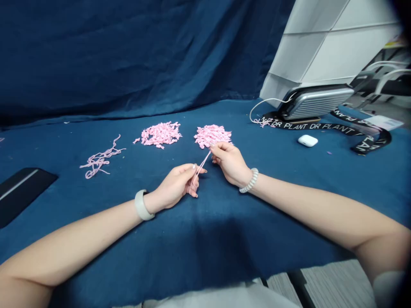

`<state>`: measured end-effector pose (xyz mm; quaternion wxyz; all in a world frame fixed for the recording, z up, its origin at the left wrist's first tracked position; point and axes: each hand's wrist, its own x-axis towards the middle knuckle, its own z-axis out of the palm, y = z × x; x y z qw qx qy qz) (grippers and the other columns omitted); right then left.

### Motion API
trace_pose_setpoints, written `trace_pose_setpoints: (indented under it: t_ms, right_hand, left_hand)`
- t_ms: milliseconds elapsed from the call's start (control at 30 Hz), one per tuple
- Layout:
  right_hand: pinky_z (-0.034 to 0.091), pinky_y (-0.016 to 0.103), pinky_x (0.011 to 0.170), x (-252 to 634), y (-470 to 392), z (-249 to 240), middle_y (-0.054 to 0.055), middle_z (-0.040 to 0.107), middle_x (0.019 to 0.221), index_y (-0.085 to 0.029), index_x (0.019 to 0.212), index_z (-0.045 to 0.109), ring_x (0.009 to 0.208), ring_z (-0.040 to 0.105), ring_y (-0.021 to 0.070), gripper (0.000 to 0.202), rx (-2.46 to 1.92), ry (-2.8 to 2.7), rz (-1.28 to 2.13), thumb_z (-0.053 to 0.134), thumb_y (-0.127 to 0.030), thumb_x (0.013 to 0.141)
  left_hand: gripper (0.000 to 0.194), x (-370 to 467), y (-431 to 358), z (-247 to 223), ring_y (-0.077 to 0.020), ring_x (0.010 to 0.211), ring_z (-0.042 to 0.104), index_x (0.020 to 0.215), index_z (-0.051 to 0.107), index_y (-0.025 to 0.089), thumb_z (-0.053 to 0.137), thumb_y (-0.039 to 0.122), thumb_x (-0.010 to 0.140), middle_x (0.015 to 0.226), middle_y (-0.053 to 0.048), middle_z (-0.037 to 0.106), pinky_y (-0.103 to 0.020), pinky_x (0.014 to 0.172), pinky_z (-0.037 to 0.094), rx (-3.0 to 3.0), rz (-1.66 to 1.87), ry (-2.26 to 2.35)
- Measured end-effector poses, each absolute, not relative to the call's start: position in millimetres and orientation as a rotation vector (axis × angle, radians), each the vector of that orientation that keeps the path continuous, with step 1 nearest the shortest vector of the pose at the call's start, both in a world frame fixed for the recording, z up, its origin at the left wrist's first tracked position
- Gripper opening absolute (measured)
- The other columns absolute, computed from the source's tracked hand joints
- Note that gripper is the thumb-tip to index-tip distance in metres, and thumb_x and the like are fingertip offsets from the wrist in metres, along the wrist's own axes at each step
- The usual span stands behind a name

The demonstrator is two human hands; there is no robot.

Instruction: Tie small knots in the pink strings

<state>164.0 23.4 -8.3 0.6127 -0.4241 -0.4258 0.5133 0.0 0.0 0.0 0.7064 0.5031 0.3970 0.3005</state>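
A pink strand of yarn (203, 163) runs taut and slanting between my two hands. My left hand (180, 183) pinches its lower end, with a loose tail hanging by the fingers. The upper end is gripped between the fingertips of my right hand (230, 161), just in front of a heap of small pink knotted pieces (212, 134). A second heap of pink pieces (161, 134) lies further left, beyond my left hand. Loose pink strands (100, 160) lie tangled on the blue cloth at the left.
On the blue cloth (205, 239), a silver-ribbed case (321, 102) stands at the back right, with a lettered black strap (340, 127) around it. A white earbud case (307, 140) lies nearer. At the left edge is a flat black object (25, 190).
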Motion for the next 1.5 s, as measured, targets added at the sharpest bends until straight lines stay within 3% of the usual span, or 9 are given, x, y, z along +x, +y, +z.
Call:
trace_pose_setpoints:
  t_ms: [233,533,733,933,1067,1200,1267,1400,1500]
  right_hand:
    - [0.032,0.025,0.055,166.3,27.2,-2.2,-0.003,0.043,0.056,-0.017,0.056,0.048,0.054,0.038,0.0081,0.029,-0.952,-1.025,1.157,0.067,-0.035,0.068]
    - [0.030,0.025,0.055,169.9,29.5,0.7,-0.003,0.042,0.055,-0.017,0.056,0.047,0.053,0.037,0.0079,0.028,-0.949,-1.008,1.145,0.066,-0.031,0.070]
    - [0.031,0.026,0.056,171.4,30.4,2.7,-0.003,0.044,0.056,-0.017,0.056,0.047,0.054,0.038,0.0080,0.026,-0.953,-1.029,1.135,0.065,-0.030,0.070]
    - [0.031,0.025,0.055,172.7,31.9,-2.9,-0.003,0.043,0.056,-0.017,0.057,0.047,0.053,0.038,0.0078,0.025,-0.965,-1.032,1.124,0.065,-0.029,0.069]
    - [0.032,0.025,0.055,172.1,29.6,-1.6,-0.003,0.042,0.054,-0.017,0.056,0.046,0.053,0.038,0.0080,0.028,-0.987,-1.052,1.125,0.065,-0.032,0.069]
    - [0.031,0.025,0.055,171.4,28.3,-0.6,-0.003,0.041,0.054,-0.017,0.055,0.046,0.052,0.037,0.0078,0.027,-0.977,-1.049,1.133,0.066,-0.031,0.068]
    - [0.031,0.025,0.055,171.4,29.0,-1.8,-0.003,0.042,0.053,-0.017,0.055,0.047,0.052,0.037,0.0079,0.026,-0.977,-1.044,1.131,0.066,-0.030,0.068]
    - [0.031,0.025,0.054,173.0,33.2,-6.4,-0.003,0.042,0.054,-0.017,0.055,0.047,0.052,0.037,0.0080,0.027,-0.990,-1.012,1.133,0.066,-0.031,0.068]
    - [0.030,0.025,0.053,174.9,36.5,-9.2,-0.003,0.042,0.054,-0.017,0.056,0.046,0.052,0.036,0.0078,0.027,-1.009,-0.975,1.119,0.065,-0.030,0.068]
  left_hand:
    - [0.031,-6.5,2.9,-1.2,-0.0014,0.049,0.044,0.093,0.058,0.012,0.062,0.036,0.075,0.058,0.004,0.046,-0.015,0.050,0.039,1.056,0.713,0.792]
    - [0.034,-8.4,2.0,0.7,-0.0017,0.057,0.049,0.099,0.063,0.014,0.069,0.026,0.068,0.064,0.002,0.051,-0.016,0.058,0.041,1.028,0.678,0.754]
    - [0.023,-7.8,0.4,3.0,0.0011,0.049,0.042,0.088,0.067,0.010,0.060,0.030,0.077,0.049,0.005,0.045,-0.026,0.079,0.048,1.093,0.583,0.746]
    - [0.023,-8.7,-1.4,0.9,-0.0065,0.072,0.057,0.086,0.068,0.011,0.065,0.030,0.072,0.079,-0.005,0.063,-0.031,0.086,0.048,1.147,0.596,0.736]
    - [0.018,-9.2,-2.1,4.7,-0.0091,0.085,0.057,0.080,0.069,0.013,0.066,0.028,0.072,0.097,-0.007,0.061,-0.029,0.087,0.049,1.136,0.605,0.686]
    - [0.018,-10.1,-1.3,6.5,-0.0075,0.085,0.055,0.077,0.070,0.013,0.068,0.028,0.070,0.109,-0.007,0.057,-0.025,0.082,0.049,1.119,0.615,0.662]
    - [0.020,-10.0,-1.4,5.8,-0.0069,0.082,0.055,0.079,0.070,0.012,0.068,0.030,0.070,0.104,-0.007,0.059,-0.022,0.078,0.048,1.120,0.608,0.681]
    - [0.026,-8.7,-2.9,4.6,-0.0037,0.064,0.052,0.090,0.068,0.012,0.065,0.032,0.073,0.070,-0.002,0.057,-0.019,0.067,0.046,1.136,0.606,0.795]
    - [0.031,-7.7,-3.0,4.3,-0.0031,0.060,0.050,0.099,0.065,0.013,0.064,0.031,0.073,0.069,-0.002,0.058,-0.018,0.062,0.046,1.206,0.594,0.902]
